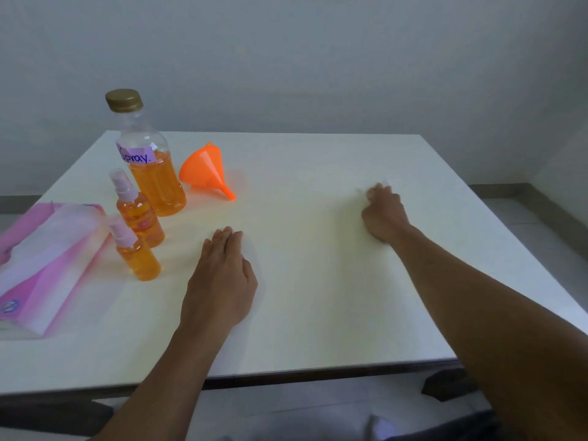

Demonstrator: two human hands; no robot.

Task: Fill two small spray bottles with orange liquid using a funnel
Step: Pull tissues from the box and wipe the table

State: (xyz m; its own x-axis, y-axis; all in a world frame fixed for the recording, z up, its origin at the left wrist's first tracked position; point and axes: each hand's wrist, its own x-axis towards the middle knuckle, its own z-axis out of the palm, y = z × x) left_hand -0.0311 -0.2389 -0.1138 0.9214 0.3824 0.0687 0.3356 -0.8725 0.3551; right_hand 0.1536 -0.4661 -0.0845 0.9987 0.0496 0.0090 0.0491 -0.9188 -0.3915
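Head view: funnel [203,168] lies sideways, spout pointing right; left hand [222,275] flat, right hand [383,214] curled, grip unclear.

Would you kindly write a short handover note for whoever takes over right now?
Left hand: flat on the table, empty.
Right hand: fingers curled, resting on the table; something whitish at them, too blurred to name.
Near spray bottle and far spray bottle: upright, capped, holding orange liquid, beside the capped big bottle.
Funnel: on its side.
Done: filling, apparently.
Left: probably only tidying.

Dim even light, soft overall blur, wide-angle edge distortion
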